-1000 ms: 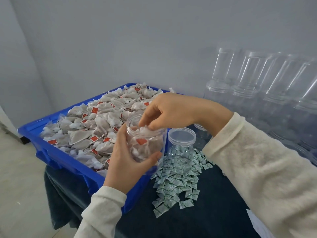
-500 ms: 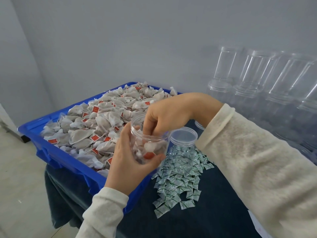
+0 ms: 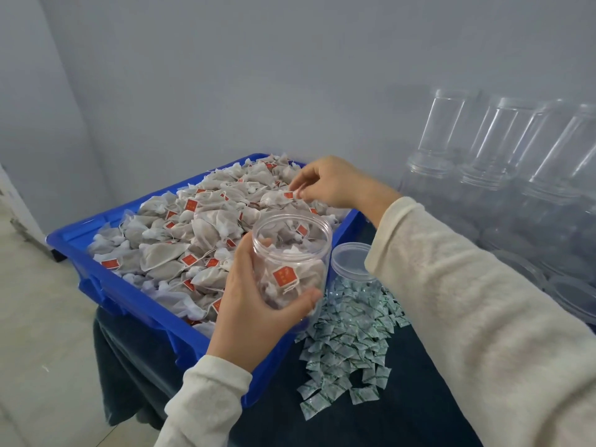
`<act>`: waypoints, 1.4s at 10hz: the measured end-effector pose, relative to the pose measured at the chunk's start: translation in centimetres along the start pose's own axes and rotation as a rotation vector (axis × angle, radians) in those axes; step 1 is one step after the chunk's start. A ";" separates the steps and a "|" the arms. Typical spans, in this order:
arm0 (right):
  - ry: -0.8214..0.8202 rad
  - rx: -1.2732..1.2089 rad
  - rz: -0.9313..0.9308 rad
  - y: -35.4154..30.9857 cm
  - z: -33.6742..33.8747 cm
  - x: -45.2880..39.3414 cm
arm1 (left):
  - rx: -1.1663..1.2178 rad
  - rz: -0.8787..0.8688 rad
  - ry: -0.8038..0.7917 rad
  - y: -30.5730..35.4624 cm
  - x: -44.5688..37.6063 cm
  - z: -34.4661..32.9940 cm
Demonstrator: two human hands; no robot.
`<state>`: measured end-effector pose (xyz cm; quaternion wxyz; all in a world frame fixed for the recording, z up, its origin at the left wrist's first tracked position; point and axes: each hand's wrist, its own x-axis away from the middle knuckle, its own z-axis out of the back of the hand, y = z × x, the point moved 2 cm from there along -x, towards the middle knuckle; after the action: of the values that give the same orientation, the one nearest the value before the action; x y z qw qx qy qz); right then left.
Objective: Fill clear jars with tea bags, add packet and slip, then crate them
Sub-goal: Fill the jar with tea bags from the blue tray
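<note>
The left hand point(image 3: 254, 304) grips a clear jar point(image 3: 292, 259) at centre frame, fingers wrapped round its wall, the open mouth tilted toward the upper right. The jar is partly filled with tea bags and hangs over the near right rim of the blue bin point(image 3: 138, 304), which fills the left half of the frame and is heaped with loose tea bags point(image 3: 193, 233) above its edges. The right hand point(image 3: 325, 185) is at the bin's far right corner, fingertips pinching a tea bag by its red tag point(image 3: 288, 195). Half a second ago that hand was pushed down into the jar's mouth; it has since lifted out and reached back over the heap, and the jar mouth is now unobstructed. Just right of the jar stands a lidded clear jar point(image 3: 350, 262), close against the right sleeve. Small packets point(image 3: 348, 346) lie scattered on the dark cloth point(image 3: 371, 424) below it. Stacked empty jars point(image 3: 483, 150) crowd the right edge of the frame.
</note>
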<state>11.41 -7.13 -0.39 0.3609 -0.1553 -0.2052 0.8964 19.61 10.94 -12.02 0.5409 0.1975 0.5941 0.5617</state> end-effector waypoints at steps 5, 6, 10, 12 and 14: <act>-0.265 0.460 -0.287 7.9 -10.0 -3.5 | -0.044 -0.026 0.025 -0.2 0.0 -0.2; -0.155 0.308 -0.339 9.0 -11.8 -4.2 | -0.050 -0.043 0.028 -0.2 -0.1 -0.2; -0.176 0.451 -0.230 6.1 -9.1 -2.6 | -0.045 -0.044 0.021 -0.1 0.0 -0.1; -0.053 0.398 -0.165 4.2 -5.4 -1.1 | -0.047 -0.021 0.006 -0.2 0.1 -0.1; 0.150 0.144 -0.087 1.6 0.1 1.6 | -0.045 -0.006 -0.007 -0.1 0.2 -0.1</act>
<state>9.34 -7.09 -1.34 0.4239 -0.1867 -0.1193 0.8782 19.48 11.02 -12.19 0.5489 0.1853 0.5800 0.5727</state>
